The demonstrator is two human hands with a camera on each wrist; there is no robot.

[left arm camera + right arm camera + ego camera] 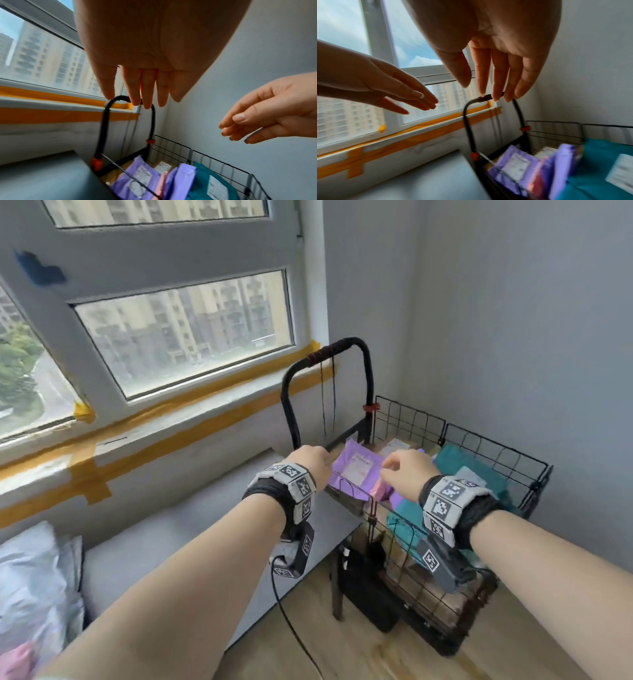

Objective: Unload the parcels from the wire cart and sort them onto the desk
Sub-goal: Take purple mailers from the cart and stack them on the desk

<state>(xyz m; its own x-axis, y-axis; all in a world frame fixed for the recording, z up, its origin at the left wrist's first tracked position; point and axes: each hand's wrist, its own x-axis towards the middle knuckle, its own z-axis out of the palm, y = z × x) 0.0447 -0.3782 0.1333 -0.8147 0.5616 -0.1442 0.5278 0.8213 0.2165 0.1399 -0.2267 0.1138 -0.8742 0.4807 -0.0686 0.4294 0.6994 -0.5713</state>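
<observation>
A black wire cart (479,440) stands in the room's corner, right of the grey desk (191,535). Upright in it are purple parcels (356,467) with white labels, a thin pink parcel (382,491), teal parcels (469,467) and brown boxes. My left hand (310,462) hovers over the cart's near left rim, its fingers (145,94) straight and empty. Just to its right, my right hand (407,470) hangs above the purple and pink parcels. Its fingers (494,88) are stretched out and touch nothing. The purple parcels (137,180) lie below both palms.
The cart's black looped handle (342,347) rises behind the hands, against the window sill with yellow tape (171,436). A silvery bag (30,570) and something pink (17,659) lie at the desk's left end. The grey wall (513,320) closes off the right side.
</observation>
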